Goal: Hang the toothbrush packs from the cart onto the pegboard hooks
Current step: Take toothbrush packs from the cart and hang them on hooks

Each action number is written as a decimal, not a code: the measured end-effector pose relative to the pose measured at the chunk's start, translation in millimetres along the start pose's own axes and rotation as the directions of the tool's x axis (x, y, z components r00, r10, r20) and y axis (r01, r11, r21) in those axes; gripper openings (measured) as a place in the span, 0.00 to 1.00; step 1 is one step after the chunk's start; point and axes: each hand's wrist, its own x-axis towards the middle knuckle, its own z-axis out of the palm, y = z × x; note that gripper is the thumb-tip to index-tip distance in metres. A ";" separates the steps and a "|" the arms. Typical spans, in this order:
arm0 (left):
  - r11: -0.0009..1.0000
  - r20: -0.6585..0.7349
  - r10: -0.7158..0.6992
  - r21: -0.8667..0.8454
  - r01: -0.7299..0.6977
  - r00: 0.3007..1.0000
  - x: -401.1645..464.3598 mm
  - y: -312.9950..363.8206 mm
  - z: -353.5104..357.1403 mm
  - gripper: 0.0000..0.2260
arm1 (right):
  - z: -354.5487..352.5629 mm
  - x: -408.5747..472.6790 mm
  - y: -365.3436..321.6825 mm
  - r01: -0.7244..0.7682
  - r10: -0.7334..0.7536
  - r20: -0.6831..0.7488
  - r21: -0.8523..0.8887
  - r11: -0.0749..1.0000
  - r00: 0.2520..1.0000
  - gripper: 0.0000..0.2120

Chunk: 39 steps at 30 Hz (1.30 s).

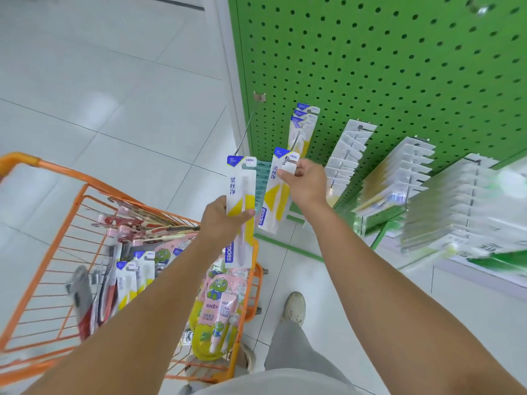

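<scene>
Pinching flat card pack (274, 192), perforated pegboard (399, 67)

"FROG", "柔丝净" on both held toothbrush packs (240, 212) (274, 192).

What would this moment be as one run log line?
step: hanging | right hand: threading pack at hook tip | left hand: holds next pack | cart: more packs

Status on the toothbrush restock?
Done: three matching packs hang on the hook. In hand: right hand holds a FROG pack at that hook's tip; left hand holds another. Left: more packs in the orange cart.
</scene>
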 end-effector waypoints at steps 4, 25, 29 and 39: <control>0.996 0.031 0.076 0.046 -0.077 0.997 1.2 5.8 1.7 0.07 | 12.1 16.2 -6.5 -0.014 0.010 -0.081 -0.048 0.999 0.997 0.05; 0.987 0.236 0.066 0.127 -0.098 0.970 14.7 10.1 41.2 0.09 | -11.8 -51.5 4.0 -0.110 0.080 0.194 0.149 0.983 0.978 0.06; 0.988 0.189 0.080 0.118 -0.104 0.979 16.8 5.0 42.7 0.09 | -10.0 -37.0 6.1 -0.086 0.059 0.177 0.149 0.985 0.982 0.05; 0.998 0.142 -0.038 0.060 0.029 0.989 19.6 -1.8 28.6 0.22 | 9.0 -2.8 14.4 -0.088 0.088 0.022 -0.005 0.996 0.996 0.05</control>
